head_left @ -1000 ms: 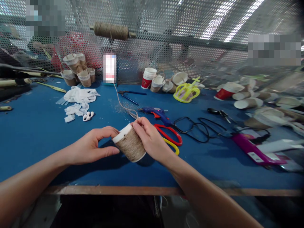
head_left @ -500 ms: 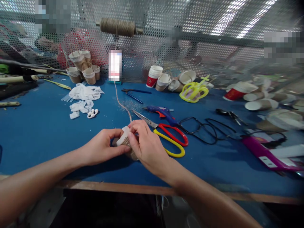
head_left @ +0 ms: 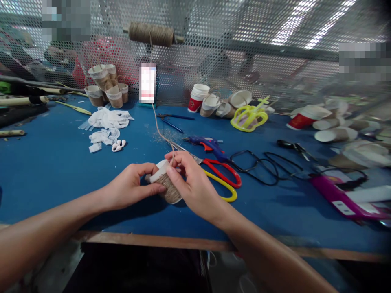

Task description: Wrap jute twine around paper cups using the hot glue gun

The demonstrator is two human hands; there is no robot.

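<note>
A small paper cup [head_left: 171,191], partly wrapped in brown twine with a white band bare near its rim, is tilted between my hands above the blue table. My left hand [head_left: 134,185] grips it from the left, thumb on the wrapped side. The fingers of my right hand [head_left: 191,179] pinch the twine [head_left: 161,135] at the cup's white band. That strand runs up to a twine spool [head_left: 151,34] mounted on the perforated metal screen. Just beyond my right hand lie scissors [head_left: 224,171] with one red and one yellow handle, their blades partly hidden.
A blue glue gun [head_left: 207,144] with a black cord lies behind the scissors, near pliers [head_left: 177,118]. White strips [head_left: 110,119] are heaped at left, below stacked twine-wrapped cups [head_left: 114,97]. A purple power strip [head_left: 334,197] and more cups [head_left: 310,116] are at right.
The cup has turned, showing more of its wrapped side and base. My right hand has shifted slightly right with the twine, and the strand now crosses over the scissor blades.
</note>
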